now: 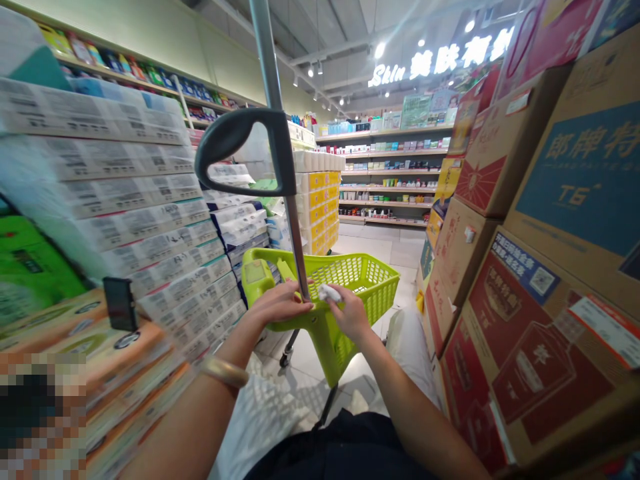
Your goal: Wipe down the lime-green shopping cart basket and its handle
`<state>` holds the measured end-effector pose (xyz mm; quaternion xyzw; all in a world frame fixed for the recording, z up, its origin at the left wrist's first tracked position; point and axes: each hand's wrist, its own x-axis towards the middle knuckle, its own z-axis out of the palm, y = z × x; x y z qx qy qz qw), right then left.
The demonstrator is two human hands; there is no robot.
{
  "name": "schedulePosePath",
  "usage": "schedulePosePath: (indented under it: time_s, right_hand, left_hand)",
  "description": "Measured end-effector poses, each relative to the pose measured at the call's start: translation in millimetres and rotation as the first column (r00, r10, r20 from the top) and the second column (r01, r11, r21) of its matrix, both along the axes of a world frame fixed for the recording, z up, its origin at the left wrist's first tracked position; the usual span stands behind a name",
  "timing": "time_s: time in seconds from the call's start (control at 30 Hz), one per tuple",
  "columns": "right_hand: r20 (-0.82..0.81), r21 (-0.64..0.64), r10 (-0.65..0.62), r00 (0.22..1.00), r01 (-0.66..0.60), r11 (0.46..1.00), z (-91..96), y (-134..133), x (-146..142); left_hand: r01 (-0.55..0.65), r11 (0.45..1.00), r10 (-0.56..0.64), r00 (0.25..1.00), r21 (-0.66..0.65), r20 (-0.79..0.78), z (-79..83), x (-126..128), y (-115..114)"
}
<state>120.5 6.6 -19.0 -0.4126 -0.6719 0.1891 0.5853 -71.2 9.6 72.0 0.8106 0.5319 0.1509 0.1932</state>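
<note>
A lime-green wheeled shopping basket (367, 283) stands in the aisle in front of me, with a metal pole (295, 227) rising to a dark loop handle (235, 143). My left hand (280, 303) rests on the basket's near rim at the foot of the pole, fingers curled against it. My right hand (350, 310) is closed on a small white crumpled cloth or tissue (329, 292) at the rim beside the pole. A gold bangle (225, 372) sits on my left forearm.
Stacked packs of tissue paper (150, 220) wall the left side. Red and brown cardboard boxes (525, 280) are piled on the right. Store shelves (390, 180) with products stand at the aisle's far end. The grey tiled floor (380, 247) runs between.
</note>
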Motion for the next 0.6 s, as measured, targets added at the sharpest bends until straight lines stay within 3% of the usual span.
schedulePosePath:
  time_s: [0.1,0.2,0.27,0.43,0.6]
  right_hand:
    - [-0.027,0.064,-0.171,0.985,0.172,0.983,2.5,6,12]
    - [-0.002,0.138,-0.218,0.976,0.216,0.967,4.1,8,17]
    - [0.079,0.152,-0.164,0.983,0.15,0.977,2.9,5,12]
    - [0.273,0.068,0.148,0.951,-0.173,0.983,-3.5,-12,-12]
    - [0.281,0.053,0.184,0.942,-0.207,0.977,-6.7,-17,-25]
  left_hand:
    - [-0.006,1.0,0.006,1.0,-0.016,-0.01,-1.0,0,0]
    - [-0.013,1.0,0.012,0.999,-0.022,-0.033,-0.9,0,0]
    - [-0.019,1.0,0.018,0.999,-0.017,-0.044,0.2,1,0]
    - [0.011,1.0,-0.01,0.999,0.017,-0.053,5.8,2,-3]
    - [0.049,0.998,-0.048,0.997,0.025,-0.059,12.1,2,-8]
